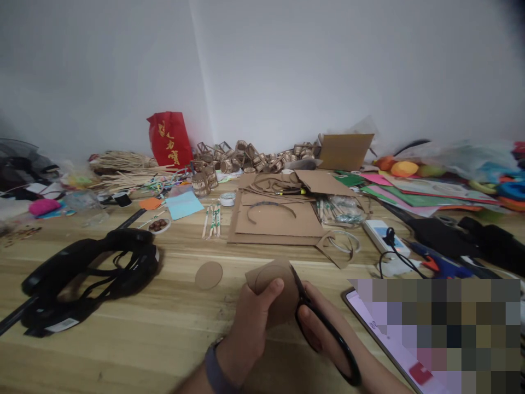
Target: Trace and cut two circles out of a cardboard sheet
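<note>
A small piece of brown cardboard (283, 295) with a circle drawn on it is gripped in my left hand (254, 312), the thumb lying across its face. My right hand (318, 317) has its fingers through the handles of black scissors (334, 336). The blades meet the cardboard's right edge; how far they are parted I cannot tell. To the left, a round cardboard disc (209, 275) lies flat on the wooden table. Behind my hands are stacked cardboard sheets (279, 221) with a curved cardboard strip (270, 206) on top.
A black strapped device (90, 273) lies at left, and a phone (385, 339), partly pixelated, at right. Beyond it are a white power strip (385, 239) and a blue glue gun (445, 266). Small woven baskets (254, 156) and a red bag (170, 139) stand along the wall.
</note>
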`<action>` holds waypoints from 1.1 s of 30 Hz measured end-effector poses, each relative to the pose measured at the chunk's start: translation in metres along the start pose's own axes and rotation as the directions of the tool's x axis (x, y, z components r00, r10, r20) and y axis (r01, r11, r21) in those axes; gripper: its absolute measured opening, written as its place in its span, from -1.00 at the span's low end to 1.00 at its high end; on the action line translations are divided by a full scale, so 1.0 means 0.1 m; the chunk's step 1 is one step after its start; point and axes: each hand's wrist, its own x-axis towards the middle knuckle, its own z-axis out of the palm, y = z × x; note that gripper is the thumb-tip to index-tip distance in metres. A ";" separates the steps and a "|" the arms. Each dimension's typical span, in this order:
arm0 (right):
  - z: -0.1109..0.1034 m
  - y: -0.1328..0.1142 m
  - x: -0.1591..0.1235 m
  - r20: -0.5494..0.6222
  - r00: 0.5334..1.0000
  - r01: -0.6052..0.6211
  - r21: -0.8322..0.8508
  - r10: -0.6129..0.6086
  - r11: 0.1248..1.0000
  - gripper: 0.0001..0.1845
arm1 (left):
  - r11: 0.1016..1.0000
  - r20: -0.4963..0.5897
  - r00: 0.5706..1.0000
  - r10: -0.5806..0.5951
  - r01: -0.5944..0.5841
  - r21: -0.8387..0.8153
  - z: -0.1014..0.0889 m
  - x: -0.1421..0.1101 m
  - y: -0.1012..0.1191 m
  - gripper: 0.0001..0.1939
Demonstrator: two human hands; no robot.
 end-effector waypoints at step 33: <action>-0.02 0.09 -0.01 0.035 0.999 0.009 -0.036 -0.007 0.999 -0.40 | 0.999 0.036 0.999 -0.002 0.004 -0.040 0.00 0.00 -0.05 -0.45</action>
